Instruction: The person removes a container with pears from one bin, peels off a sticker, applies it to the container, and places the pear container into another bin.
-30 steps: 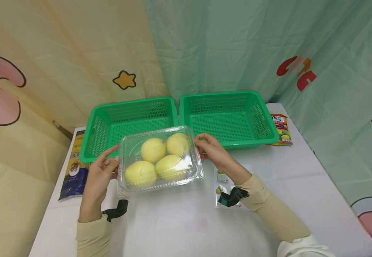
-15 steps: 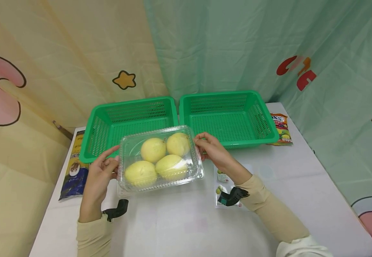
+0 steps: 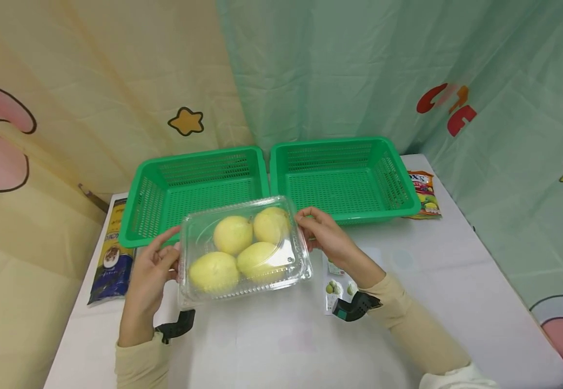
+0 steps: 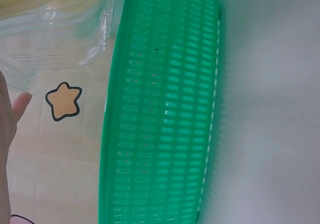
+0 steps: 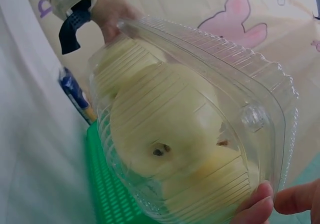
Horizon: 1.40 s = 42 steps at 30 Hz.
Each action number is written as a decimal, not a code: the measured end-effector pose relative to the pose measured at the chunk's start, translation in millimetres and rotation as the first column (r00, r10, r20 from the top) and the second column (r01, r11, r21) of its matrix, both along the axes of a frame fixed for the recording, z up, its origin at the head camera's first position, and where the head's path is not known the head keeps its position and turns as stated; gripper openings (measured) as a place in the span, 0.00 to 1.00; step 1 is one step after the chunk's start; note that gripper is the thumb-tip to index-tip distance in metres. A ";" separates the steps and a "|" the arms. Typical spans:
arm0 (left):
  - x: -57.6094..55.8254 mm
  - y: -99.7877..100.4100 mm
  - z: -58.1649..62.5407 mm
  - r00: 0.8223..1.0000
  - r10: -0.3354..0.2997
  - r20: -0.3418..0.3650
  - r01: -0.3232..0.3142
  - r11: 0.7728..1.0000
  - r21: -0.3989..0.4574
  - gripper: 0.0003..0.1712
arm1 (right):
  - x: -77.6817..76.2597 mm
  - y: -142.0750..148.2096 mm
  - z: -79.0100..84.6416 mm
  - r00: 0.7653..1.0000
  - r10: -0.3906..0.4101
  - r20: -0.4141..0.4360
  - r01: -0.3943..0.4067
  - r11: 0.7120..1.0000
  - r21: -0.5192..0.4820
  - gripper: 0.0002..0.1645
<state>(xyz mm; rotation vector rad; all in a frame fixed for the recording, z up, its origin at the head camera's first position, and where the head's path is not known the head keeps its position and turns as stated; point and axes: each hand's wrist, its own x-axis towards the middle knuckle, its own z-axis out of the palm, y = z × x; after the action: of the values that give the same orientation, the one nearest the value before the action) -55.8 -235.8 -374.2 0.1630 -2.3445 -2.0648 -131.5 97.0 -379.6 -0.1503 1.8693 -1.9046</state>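
Observation:
A clear plastic clamshell box with several pale yellow fruits, pear-like in shape, is held up over the table, its lid closed. My left hand grips its left edge between thumb and fingers, the index finger reaching along the side. On the opposite edge, my right hand pinches the rim near the far corner. The right wrist view shows the box close up, tilted, with right-hand fingers at its rim. Only a corner of the box shows in the left wrist view.
Two green baskets stand side by side at the back; the box overlaps their front edges in the head view. A blue and yellow packet lies left, a colourful snack bag right. A printed sheet lies beneath my right wrist.
Both hands have brought the box slightly nearer to me during the last half second. The grip on both edges stays the same, and the baskets and packets have not moved.

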 end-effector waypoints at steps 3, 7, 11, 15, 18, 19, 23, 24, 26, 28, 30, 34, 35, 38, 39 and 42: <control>5.2 0.5 -3.7 1.000 0.003 0.028 -0.003 1.000 0.009 0.29 | 4.5 0.3 -3.3 1.000 0.015 0.023 -0.015 1.000 0.001 0.12; 10.9 2.2 -8.6 0.999 0.014 0.053 -0.015 1.000 0.014 0.28 | 7.9 2.8 -9.5 0.999 0.027 0.027 -0.027 1.000 0.004 0.13; 13.1 4.1 -12.5 0.998 -0.002 0.062 0.001 1.000 0.024 0.29 | 9.7 5.5 -14.3 0.999 0.021 0.035 -0.021 1.000 -0.018 0.14; 13.8 5.8 -15.0 0.997 -0.005 0.073 0.003 1.000 0.030 0.29 | 11.5 7.0 -16.8 0.999 0.027 0.044 -0.026 0.999 -0.032 0.14; 13.9 6.6 -16.0 0.997 0.002 0.076 -0.004 1.000 0.028 0.28 | 12.6 7.6 -17.8 0.999 0.031 0.043 -0.029 0.999 -0.036 0.14; 13.8 6.8 -16.3 0.997 0.002 0.075 -0.004 1.000 0.026 0.28 | 12.9 7.7 -18.0 0.999 0.029 0.043 -0.028 0.999 -0.037 0.14; 13.3 7.2 -17.6 0.997 0.002 0.078 -0.004 1.000 0.025 0.28 | 14.0 8.1 -18.0 0.999 0.028 0.037 -0.026 0.999 -0.040 0.13; 13.3 7.2 -18.0 0.997 0.002 0.078 -0.004 1.000 0.025 0.28 | 14.3 8.1 -17.9 0.999 0.028 0.037 -0.026 0.999 -0.040 0.13; 13.3 7.0 -18.6 0.997 0.001 0.078 -0.003 1.000 0.024 0.28 | 14.6 8.0 -17.8 0.999 0.028 0.037 -0.026 0.999 -0.039 0.13; 13.3 6.9 -19.1 0.997 0.000 0.077 -0.002 1.000 0.024 0.28 | 14.5 8.1 -18.4 0.999 0.027 0.039 -0.025 0.999 -0.036 0.13; 13.2 7.1 -19.3 0.997 0.000 0.076 -0.001 1.000 0.025 0.28 | 14.5 8.1 -19.8 0.999 0.024 0.042 -0.023 0.999 -0.032 0.13; 14.6 7.8 -21.3 0.996 -0.003 0.089 0.001 1.000 0.020 0.28 | 15.9 7.9 -23.3 0.998 0.014 0.054 -0.014 1.000 -0.009 0.12; 15.4 8.0 -22.4 0.995 -0.003 0.096 0.001 1.000 0.015 0.28 | 16.5 7.8 -24.9 0.998 0.012 0.058 -0.012 1.000 0.001 0.12; 18.0 8.2 -27.7 0.993 -0.010 0.120 0.011 1.000 -0.009 0.28 | 18.7 7.8 -31.9 0.998 0.013 0.062 -0.015 0.999 0.031 0.14; 18.7 8.2 -29.8 0.992 -0.015 0.128 0.017 1.000 -0.018 0.28 | 19.4 8.0 -35.4 0.998 0.013 0.065 -0.016 0.999 0.040 0.14; 20.3 8.1 -36.8 0.989 -0.031 0.147 0.037 0.999 -0.037 0.28 | 22.3 8.2 -45.5 0.998 0.019 0.057 -0.023 0.998 0.064 0.15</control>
<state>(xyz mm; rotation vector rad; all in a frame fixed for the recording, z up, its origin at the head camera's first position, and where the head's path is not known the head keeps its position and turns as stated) -35.5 -227.7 -411.0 0.2855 -2.4858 -2.0876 -109.2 105.3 -425.1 -0.0940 1.8822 -1.8132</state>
